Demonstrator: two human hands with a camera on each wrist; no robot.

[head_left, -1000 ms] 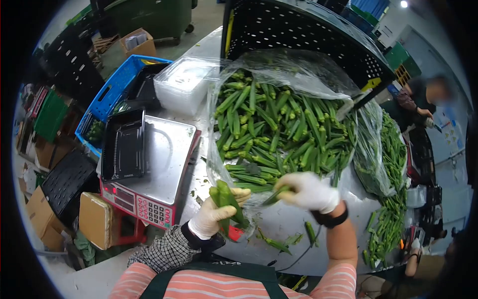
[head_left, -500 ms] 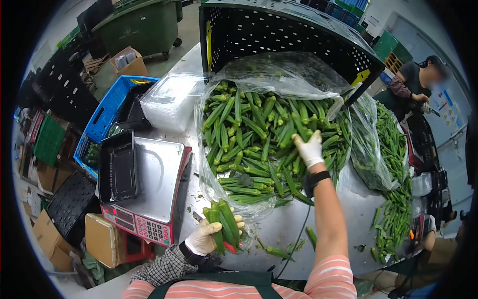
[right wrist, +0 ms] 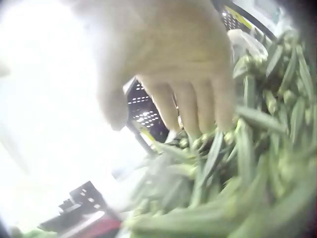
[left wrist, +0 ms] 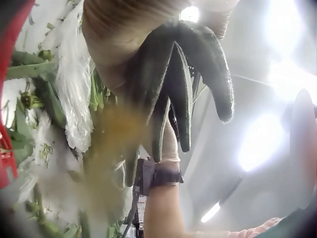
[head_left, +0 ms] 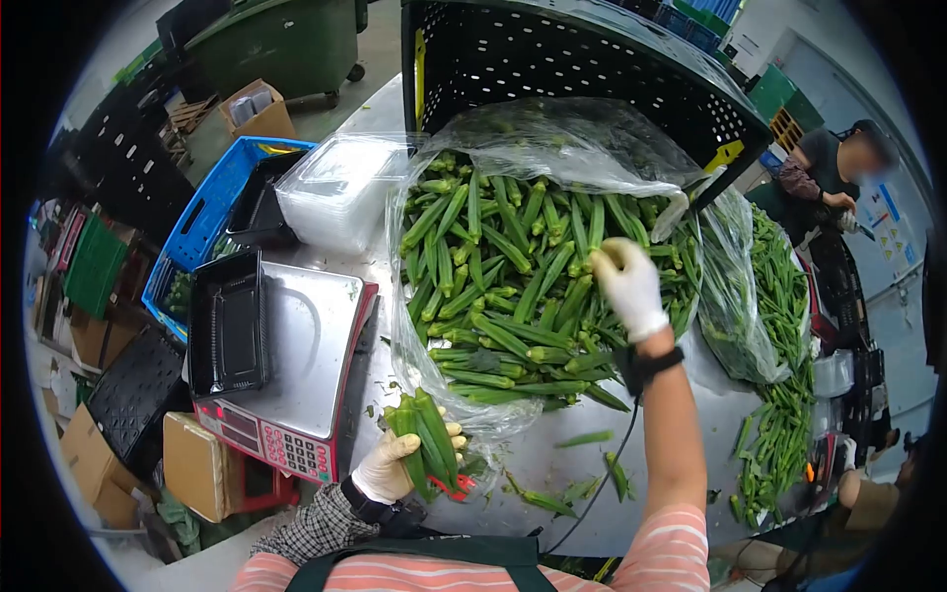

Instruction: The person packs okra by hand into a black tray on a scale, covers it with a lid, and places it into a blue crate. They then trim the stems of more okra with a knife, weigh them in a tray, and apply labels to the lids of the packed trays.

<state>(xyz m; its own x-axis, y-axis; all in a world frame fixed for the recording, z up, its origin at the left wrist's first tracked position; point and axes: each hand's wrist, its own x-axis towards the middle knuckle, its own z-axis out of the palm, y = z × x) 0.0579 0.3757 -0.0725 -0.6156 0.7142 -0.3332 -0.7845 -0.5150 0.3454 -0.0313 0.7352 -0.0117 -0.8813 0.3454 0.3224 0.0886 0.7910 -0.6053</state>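
A clear bag [head_left: 562,138] is holding loose okra [head_left: 503,296]; the left hand [head_left: 385,472] is gripping 1 bunch [head_left: 426,439], while the right hand [head_left: 629,286], fingers straight, is touching the pile.

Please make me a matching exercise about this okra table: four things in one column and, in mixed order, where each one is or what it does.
Column A
1. left hand
2. right hand
3. black tray
4. blue crate

Column B
a. lies on the scale
b. reaches into the okra pile in the clear bag
c. stands at the left, beyond the scale
d. grips a bunch of okra

Pairs: 1-d, 2-b, 3-a, 4-c.
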